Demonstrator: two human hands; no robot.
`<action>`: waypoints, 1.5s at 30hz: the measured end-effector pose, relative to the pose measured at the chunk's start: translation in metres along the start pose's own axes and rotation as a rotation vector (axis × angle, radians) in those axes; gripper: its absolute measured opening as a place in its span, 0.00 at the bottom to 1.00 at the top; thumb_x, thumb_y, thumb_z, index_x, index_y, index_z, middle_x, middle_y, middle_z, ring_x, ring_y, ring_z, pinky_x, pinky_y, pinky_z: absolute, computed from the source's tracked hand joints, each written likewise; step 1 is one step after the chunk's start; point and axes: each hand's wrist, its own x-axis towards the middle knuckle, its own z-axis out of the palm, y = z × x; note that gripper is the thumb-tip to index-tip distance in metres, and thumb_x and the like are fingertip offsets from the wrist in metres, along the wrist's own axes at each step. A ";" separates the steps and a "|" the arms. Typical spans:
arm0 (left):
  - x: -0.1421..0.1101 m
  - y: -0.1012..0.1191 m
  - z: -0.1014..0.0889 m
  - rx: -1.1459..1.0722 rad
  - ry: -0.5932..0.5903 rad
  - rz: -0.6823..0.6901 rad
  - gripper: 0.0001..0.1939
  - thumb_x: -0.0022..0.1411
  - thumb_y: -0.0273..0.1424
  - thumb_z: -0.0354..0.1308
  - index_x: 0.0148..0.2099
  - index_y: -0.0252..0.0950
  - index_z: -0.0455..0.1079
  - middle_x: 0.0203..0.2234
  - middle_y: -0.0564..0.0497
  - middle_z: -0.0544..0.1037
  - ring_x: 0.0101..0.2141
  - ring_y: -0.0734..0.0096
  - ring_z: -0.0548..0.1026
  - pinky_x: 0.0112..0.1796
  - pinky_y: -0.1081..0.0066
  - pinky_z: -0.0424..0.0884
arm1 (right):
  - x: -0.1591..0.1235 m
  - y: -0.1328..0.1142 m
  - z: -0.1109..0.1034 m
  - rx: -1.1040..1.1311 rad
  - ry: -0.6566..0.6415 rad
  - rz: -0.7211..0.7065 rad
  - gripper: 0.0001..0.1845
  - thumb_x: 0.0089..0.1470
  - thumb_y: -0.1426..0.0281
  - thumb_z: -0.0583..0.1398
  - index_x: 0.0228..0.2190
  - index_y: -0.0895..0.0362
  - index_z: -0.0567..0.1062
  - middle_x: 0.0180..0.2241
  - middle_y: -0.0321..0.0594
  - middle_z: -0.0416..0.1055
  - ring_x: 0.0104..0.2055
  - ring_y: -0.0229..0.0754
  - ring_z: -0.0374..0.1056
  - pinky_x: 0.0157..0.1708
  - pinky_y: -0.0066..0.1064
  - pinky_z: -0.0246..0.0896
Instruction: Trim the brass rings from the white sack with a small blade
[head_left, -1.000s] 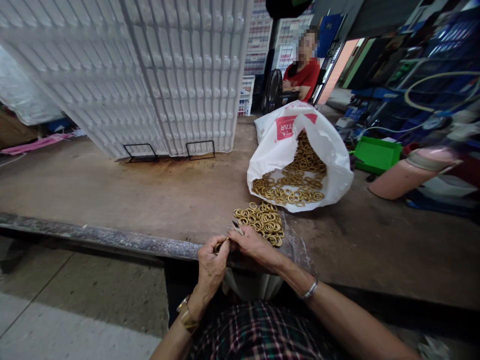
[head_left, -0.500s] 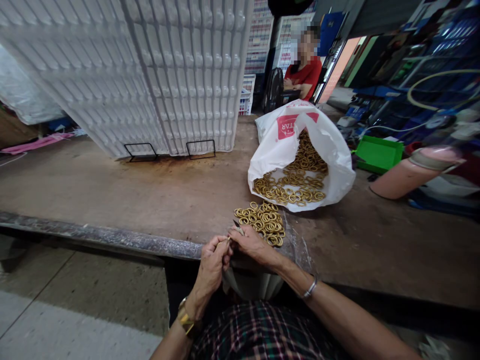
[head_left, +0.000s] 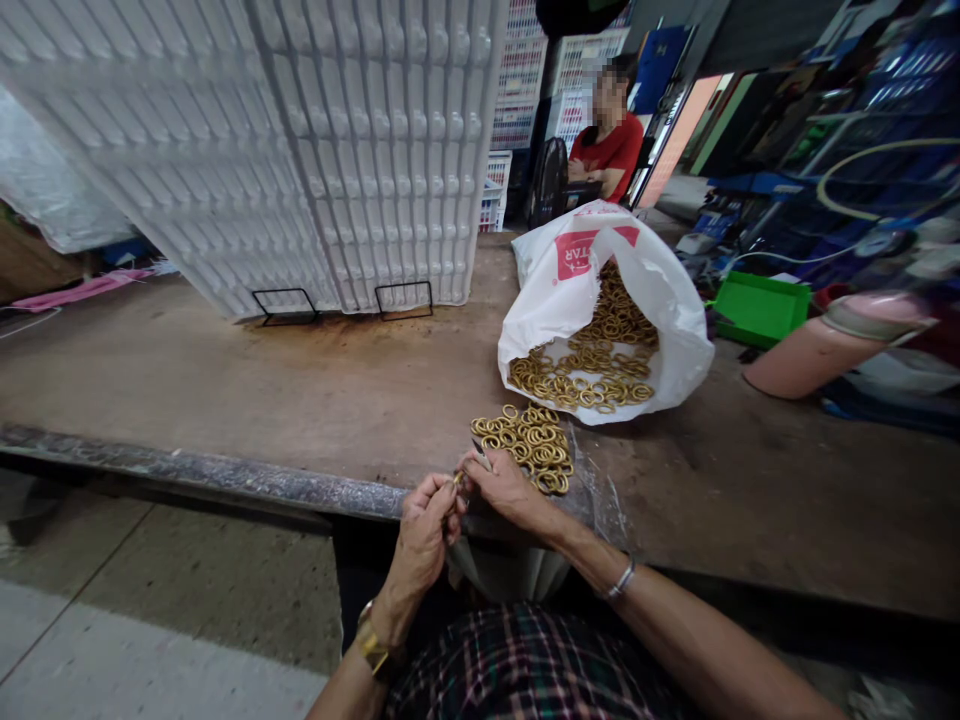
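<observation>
My left hand (head_left: 426, 522) is closed, pinching a gold-coloured ring (head_left: 458, 479) at its fingertips, just past the table's front edge. Close against it, my right hand (head_left: 501, 484) is closed around a small knife (head_left: 482, 456), whose dark pointed blade sticks out above the fingers. The fingertips of both hands meet at the ring, and much of it is hidden. Just beyond my right hand lies a pile of gold-coloured rings (head_left: 534, 436) on the table. Behind the pile, an open white sack (head_left: 525, 315) rests on its side with many more such rings inside.
White ribbed plastic trays (head_left: 390, 150) stand upright at the back left, with black wire stands (head_left: 405, 300) at their foot. To the right are a green bin (head_left: 761, 308) and a pink bottle (head_left: 814, 345). A person in red (head_left: 611, 150) sits beyond the table (head_left: 300, 400).
Both hands stay in nearly the same place. The knife has tilted slightly in my right hand, and the ring shows a little more between the fingertips. The view has shifted slightly.
</observation>
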 end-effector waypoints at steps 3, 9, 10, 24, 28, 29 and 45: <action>0.001 0.000 -0.001 0.035 0.022 0.018 0.17 0.49 0.44 0.61 0.28 0.35 0.62 0.18 0.58 0.67 0.14 0.85 0.57 0.16 0.81 0.50 | -0.004 0.001 -0.001 -0.225 0.026 -0.102 0.11 0.52 0.72 0.50 0.21 0.58 0.67 0.19 0.33 0.63 0.23 0.34 0.57 0.23 0.24 0.48; 0.003 -0.001 -0.004 0.155 0.035 0.076 0.16 0.53 0.44 0.58 0.28 0.35 0.63 0.18 0.57 0.66 0.15 0.84 0.57 0.16 0.81 0.52 | -0.010 0.002 -0.001 -0.619 -0.070 -0.230 0.09 0.50 0.77 0.51 0.24 0.58 0.69 0.21 0.35 0.66 0.23 0.35 0.57 0.24 0.26 0.43; 0.003 -0.001 -0.004 0.167 0.035 0.083 0.16 0.53 0.44 0.57 0.28 0.35 0.63 0.18 0.57 0.66 0.15 0.84 0.58 0.16 0.81 0.52 | -0.010 0.002 -0.001 -0.662 -0.071 -0.236 0.09 0.50 0.77 0.51 0.25 0.58 0.69 0.21 0.36 0.67 0.23 0.35 0.58 0.24 0.26 0.43; 0.004 0.000 -0.005 0.322 0.027 0.167 0.18 0.55 0.45 0.55 0.25 0.36 0.61 0.14 0.59 0.61 0.15 0.81 0.57 0.17 0.79 0.54 | -0.012 -0.001 -0.002 -0.799 -0.114 -0.248 0.10 0.48 0.78 0.50 0.30 0.59 0.70 0.28 0.41 0.72 0.27 0.37 0.62 0.26 0.28 0.44; 0.003 0.003 -0.004 0.355 0.048 0.153 0.18 0.53 0.47 0.55 0.26 0.36 0.61 0.13 0.60 0.59 0.14 0.82 0.55 0.17 0.79 0.53 | -0.013 -0.002 -0.001 -0.815 -0.142 -0.239 0.11 0.50 0.78 0.49 0.31 0.59 0.71 0.28 0.41 0.72 0.27 0.37 0.63 0.26 0.28 0.44; 0.002 0.004 -0.004 0.360 0.053 0.146 0.18 0.52 0.47 0.55 0.27 0.36 0.61 0.13 0.60 0.59 0.14 0.81 0.55 0.17 0.79 0.53 | -0.013 -0.002 0.000 -0.824 -0.149 -0.236 0.12 0.50 0.77 0.49 0.32 0.59 0.71 0.28 0.42 0.72 0.28 0.37 0.63 0.26 0.28 0.44; -0.045 0.006 0.005 0.175 -0.303 -0.235 0.14 0.55 0.41 0.55 0.29 0.34 0.62 0.19 0.55 0.68 0.14 0.84 0.58 0.15 0.81 0.51 | 0.010 0.000 -0.018 -0.887 0.077 -0.212 0.15 0.45 0.80 0.50 0.35 0.58 0.70 0.31 0.42 0.72 0.34 0.39 0.65 0.32 0.26 0.51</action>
